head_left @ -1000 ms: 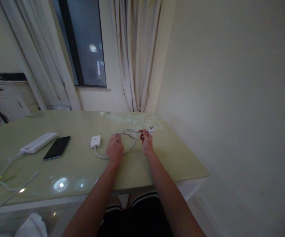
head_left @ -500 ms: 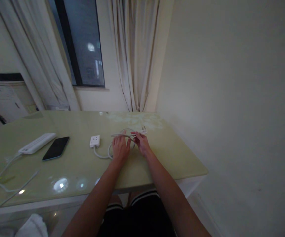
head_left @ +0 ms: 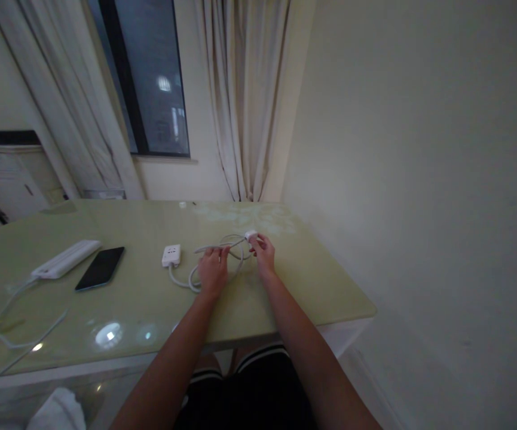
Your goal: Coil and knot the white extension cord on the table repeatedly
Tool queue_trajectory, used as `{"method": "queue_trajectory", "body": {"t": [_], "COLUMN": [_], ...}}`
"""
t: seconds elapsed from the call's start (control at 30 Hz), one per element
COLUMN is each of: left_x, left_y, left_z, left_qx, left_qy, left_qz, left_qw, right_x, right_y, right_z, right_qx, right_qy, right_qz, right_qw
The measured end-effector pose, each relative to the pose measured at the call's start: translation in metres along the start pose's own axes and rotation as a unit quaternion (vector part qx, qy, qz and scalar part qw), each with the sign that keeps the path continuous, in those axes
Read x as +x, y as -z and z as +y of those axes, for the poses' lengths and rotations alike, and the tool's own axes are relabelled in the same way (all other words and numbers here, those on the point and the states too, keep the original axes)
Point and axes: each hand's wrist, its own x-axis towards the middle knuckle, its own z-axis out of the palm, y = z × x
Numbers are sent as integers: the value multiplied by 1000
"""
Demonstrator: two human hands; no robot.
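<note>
My right hand [head_left: 263,252] grips a white plug [head_left: 251,235] at the end of a grey-white power cord. My left hand [head_left: 213,269] is closed on the looped power cord [head_left: 193,283], with the fingertips partly hidden behind the hand. Loops of the cord lie on the table between and around both hands. To the left of my left hand sits a small white socket block [head_left: 171,255], its outlet face up, joined to the same cord.
A dark phone [head_left: 100,269] and a long white power strip [head_left: 66,259] lie farther left on the greenish glossy table [head_left: 321,286]. A thin white cable [head_left: 20,345] trails over the front left edge. A wall [head_left: 419,179] borders the right side.
My right hand has moved from the cord onto the plug, which now points a different way. My left hand has shifted slightly left and down along the cord.
</note>
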Motion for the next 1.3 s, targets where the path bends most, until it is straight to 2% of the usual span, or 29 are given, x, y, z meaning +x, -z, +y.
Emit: {"method": "queue_trajectory", "body": {"t": [0.13, 0.23, 0.37, 0.47, 0.57, 0.67, 0.77, 0.83, 0.87, 0.93, 1.03, 1.13, 1.23, 1.3], "left_x": [-5, -9, -10, -2, 11, 17, 11, 4, 2, 3, 16, 28, 32, 31], "left_y": [-6, -8, -4, 1, 8, 16, 26, 34, 38, 48, 63, 73, 74, 71], "left_z": [3, 8, 11, 9, 3, -5, -14, -20, -23, -31, -51, -76, -92, -89], "left_qx": [26, 16, -10, -20, -37, -66, -104, -127, -131, -116, -61, 15, 105, 89], "left_qy": [-35, -81, -95, -78, -60, -60, -103, -150, -162, -142, -69, -17, 2, -24], "left_qz": [18, 29, 17, 7, -28, -111, -213, -273, -283, -249, -167, -155, -141, -115], "left_qw": [999, 996, 995, 997, 997, 990, 966, 942, 936, 951, 982, 988, 984, 989], "right_x": [-8, -20, -30, -29, -23, -14, -6, -2, -1, 0, -2, -3, 1, 4], "right_y": [-1, -5, -10, -8, -5, -1, 4, 7, 8, 7, 3, 2, 8, 12], "right_z": [-1, 1, 5, 6, 5, 1, -2, -3, -2, 2, 12, 18, 18, 16], "right_qx": [-72, -148, -179, -213, -233, -218, -175, -156, -159, -187, -261, -316, -270, -186], "right_qy": [96, 156, 172, 188, 198, 215, 193, 163, 152, 141, 133, 101, 32, -26], "right_qz": [-29, -108, -222, -258, -244, -170, -54, -9, -2, 4, 10, -17, -60, -82], "right_qw": [992, 971, 943, 923, 920, 937, 964, 974, 976, 972, 956, 943, 960, 979]}}
